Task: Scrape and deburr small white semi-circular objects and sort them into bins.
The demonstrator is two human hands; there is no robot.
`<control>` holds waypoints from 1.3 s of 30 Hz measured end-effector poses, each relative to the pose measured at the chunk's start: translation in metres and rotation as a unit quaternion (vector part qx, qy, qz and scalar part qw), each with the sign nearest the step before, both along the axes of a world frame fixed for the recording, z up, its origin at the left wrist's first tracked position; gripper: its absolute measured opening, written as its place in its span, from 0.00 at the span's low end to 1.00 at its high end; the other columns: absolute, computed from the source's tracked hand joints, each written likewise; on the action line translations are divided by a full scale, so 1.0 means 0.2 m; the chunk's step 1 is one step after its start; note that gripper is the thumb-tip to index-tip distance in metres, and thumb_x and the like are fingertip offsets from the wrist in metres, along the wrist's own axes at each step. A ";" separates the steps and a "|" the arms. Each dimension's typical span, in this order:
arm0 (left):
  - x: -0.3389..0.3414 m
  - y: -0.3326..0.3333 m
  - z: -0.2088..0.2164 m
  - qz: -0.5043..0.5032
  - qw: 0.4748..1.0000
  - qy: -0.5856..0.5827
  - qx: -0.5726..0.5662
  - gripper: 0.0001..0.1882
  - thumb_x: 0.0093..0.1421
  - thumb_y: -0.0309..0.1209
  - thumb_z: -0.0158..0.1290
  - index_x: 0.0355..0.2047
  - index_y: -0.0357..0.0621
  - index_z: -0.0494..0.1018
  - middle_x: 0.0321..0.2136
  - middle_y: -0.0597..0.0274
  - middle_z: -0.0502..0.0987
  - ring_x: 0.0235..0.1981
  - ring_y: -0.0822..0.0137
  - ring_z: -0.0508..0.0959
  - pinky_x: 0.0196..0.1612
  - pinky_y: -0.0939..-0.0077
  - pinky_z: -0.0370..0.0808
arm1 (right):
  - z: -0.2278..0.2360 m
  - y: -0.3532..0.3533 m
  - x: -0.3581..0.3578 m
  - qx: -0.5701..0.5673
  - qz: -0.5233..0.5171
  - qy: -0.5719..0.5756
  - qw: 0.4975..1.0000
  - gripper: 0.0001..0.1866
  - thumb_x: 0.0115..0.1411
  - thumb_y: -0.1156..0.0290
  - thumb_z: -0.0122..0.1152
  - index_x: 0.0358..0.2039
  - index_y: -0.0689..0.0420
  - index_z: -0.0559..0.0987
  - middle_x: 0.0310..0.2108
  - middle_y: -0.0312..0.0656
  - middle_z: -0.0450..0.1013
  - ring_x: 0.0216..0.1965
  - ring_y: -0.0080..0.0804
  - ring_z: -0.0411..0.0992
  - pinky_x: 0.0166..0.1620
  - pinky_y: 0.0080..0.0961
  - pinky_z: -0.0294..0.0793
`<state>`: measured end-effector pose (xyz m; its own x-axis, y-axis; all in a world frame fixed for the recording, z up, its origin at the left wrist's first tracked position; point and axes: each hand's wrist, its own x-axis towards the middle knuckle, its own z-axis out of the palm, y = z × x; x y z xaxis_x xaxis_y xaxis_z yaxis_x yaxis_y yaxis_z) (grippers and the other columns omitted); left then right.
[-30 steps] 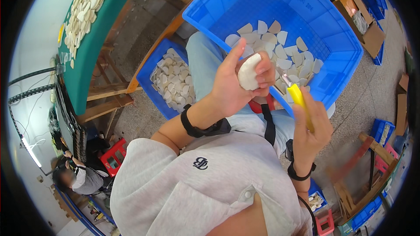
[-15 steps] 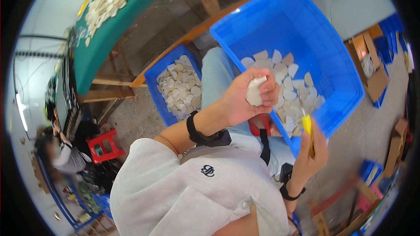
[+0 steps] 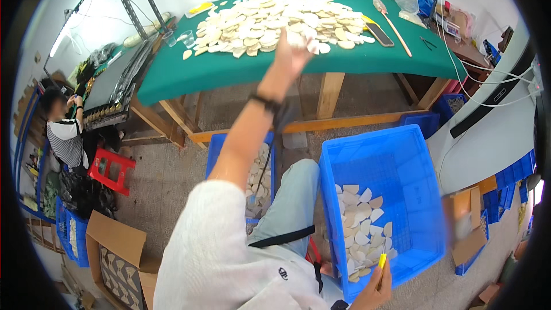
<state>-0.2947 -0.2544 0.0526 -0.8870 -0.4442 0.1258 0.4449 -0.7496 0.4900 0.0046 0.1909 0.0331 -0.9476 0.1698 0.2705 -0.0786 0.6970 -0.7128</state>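
Observation:
My left hand (image 3: 291,57) reaches out to the front edge of a large pile of off-white flat pieces (image 3: 258,23), many of them half-round. Its thumb and fingers are spread, with pale pieces showing between and behind them; the hand looks slightly blurred. Low at the right, my right hand (image 3: 376,288) is closed on a yellow-handled tool with a thin metal tip (image 3: 383,260). That tool points up over a big blue bin (image 3: 396,163), where loose half-round pieces (image 3: 361,224) lie along the left side.
The pile lies on a green-covered table (image 3: 172,72), with a phone (image 3: 380,35) and a long-handled tool (image 3: 393,26) to its right. A smaller blue bin (image 3: 213,152) of pieces stands left of my knee. Further left are a red stool (image 3: 112,169), an open carton (image 3: 117,238) and a seated person (image 3: 66,132).
The view has tilted up toward the table. My left hand has moved from above the big bin to the pile, and the white piece it gripped is no longer seen in it.

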 end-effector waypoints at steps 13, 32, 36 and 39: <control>-0.05 0.61 -0.46 -0.230 0.919 -0.168 -0.273 0.20 0.62 0.32 0.39 0.54 0.39 0.57 0.35 0.49 0.75 0.30 0.68 0.74 0.31 0.76 0.71 | -0.16 0.09 0.07 -0.033 -0.041 0.008 0.999 0.13 0.57 0.74 0.53 0.42 0.65 0.75 0.31 0.46 0.73 0.29 0.31 0.70 0.34 0.24 0.68; 0.65 2.25 -1.13 -0.506 0.028 0.219 -0.834 0.15 0.53 0.34 0.50 0.42 0.45 0.73 0.39 0.50 0.74 0.44 0.52 0.70 0.47 0.61 0.67 | -0.23 0.46 0.26 -0.081 -0.283 0.059 0.954 0.13 0.56 0.71 0.58 0.42 0.59 0.78 0.19 0.32 0.66 0.20 0.14 0.57 0.22 0.14 0.52; 0.74 2.22 -1.54 -0.440 -0.026 0.280 -0.853 0.11 0.54 0.34 0.47 0.33 0.43 0.76 0.33 0.52 0.76 0.43 0.55 0.72 0.44 0.63 0.69 | -0.26 0.51 0.34 -0.127 -0.310 0.063 0.940 0.13 0.56 0.71 0.58 0.42 0.59 0.78 0.21 0.32 0.68 0.20 0.14 0.58 0.22 0.13 0.53; 0.76 2.28 -1.53 -0.410 -0.055 0.277 -0.867 0.15 0.42 0.30 0.59 0.34 0.42 0.77 0.32 0.55 0.78 0.36 0.56 0.78 0.35 0.64 0.73 | -0.30 0.54 0.38 -0.169 -0.339 0.073 0.923 0.13 0.56 0.72 0.58 0.42 0.59 0.78 0.21 0.31 0.69 0.20 0.13 0.59 0.23 0.11 0.54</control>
<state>-0.1429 0.2023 -0.2537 -0.1340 0.7185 -0.6824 0.9545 0.2788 0.1061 0.0806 0.2992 -0.0265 -0.5501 0.8084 0.2097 0.1812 0.3606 -0.9149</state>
